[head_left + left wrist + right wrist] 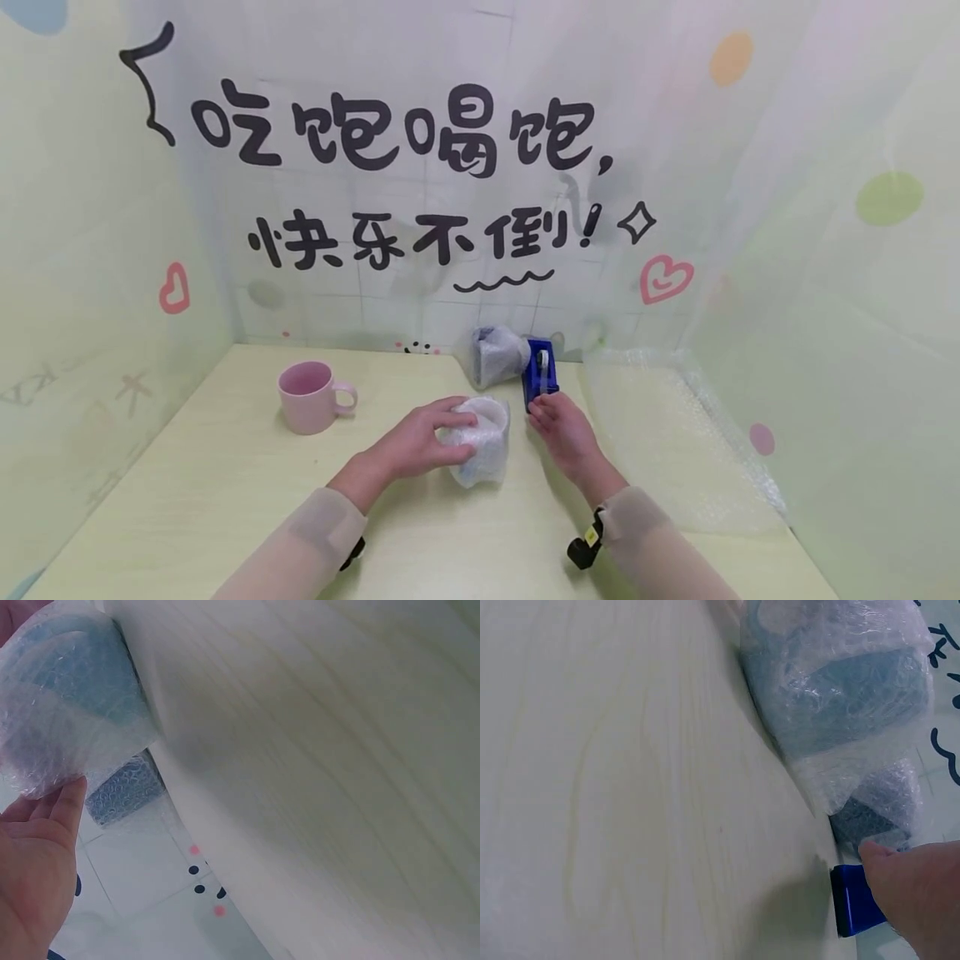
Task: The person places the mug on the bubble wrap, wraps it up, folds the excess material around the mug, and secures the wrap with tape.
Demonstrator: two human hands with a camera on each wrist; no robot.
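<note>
My left hand (423,442) grips the left side of a bubble-wrapped bundle (483,454) on the table, thumb and fingers spread round it. The bundle is roundish with a cup-like hollow at the top, and something bluish shows through the layers in the left wrist view. To its right, my right hand (562,429) is at the near end of a blue tape dispenser (536,371), its fingertips bunched in a pinch where the clear tape comes off. The pinched tape end is mostly hidden by the fingers.
Another bubble-wrapped item (498,354), dark inside, stands at the back beside the dispenser. A pink mug (307,404) is on the left of the table. A sheet of bubble wrap (675,442) lies flat on the right. A printed curtain (420,192) encloses the back and sides.
</note>
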